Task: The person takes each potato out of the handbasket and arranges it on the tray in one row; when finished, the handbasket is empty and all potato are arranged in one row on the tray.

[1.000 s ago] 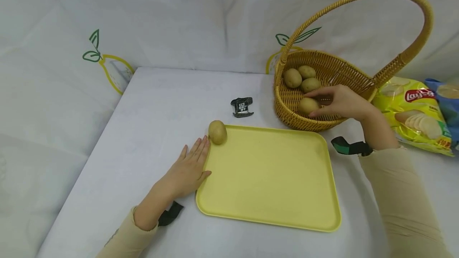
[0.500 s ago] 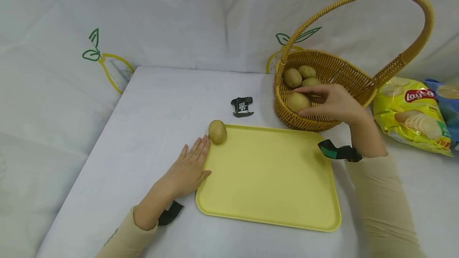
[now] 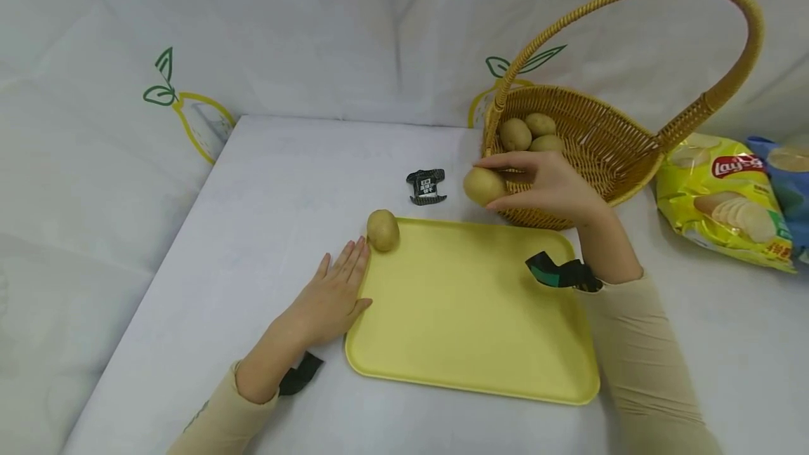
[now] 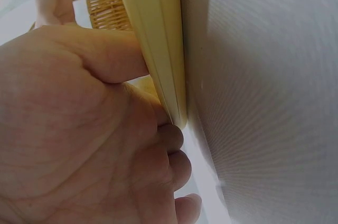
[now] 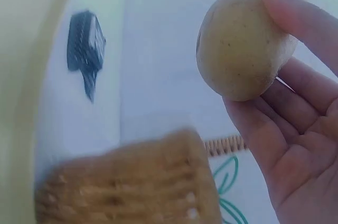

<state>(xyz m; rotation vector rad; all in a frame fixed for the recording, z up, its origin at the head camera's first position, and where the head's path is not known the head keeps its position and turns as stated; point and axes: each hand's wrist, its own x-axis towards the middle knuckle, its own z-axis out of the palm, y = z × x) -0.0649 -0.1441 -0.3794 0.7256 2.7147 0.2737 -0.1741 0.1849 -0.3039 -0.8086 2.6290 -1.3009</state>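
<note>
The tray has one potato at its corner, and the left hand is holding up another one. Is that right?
Not quite: the head view shows the right hand holding the other potato. The left hand rests at the tray's edge. The tray does have one corner potato.

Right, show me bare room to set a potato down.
Most of the yellow tray is bare, beside the potato on its far-left corner; so is the table beyond the left hand, left of the black packet. Crowded: the far right, where the basket and chip bags sit close; the right hand holds another potato beside the basket.
</note>
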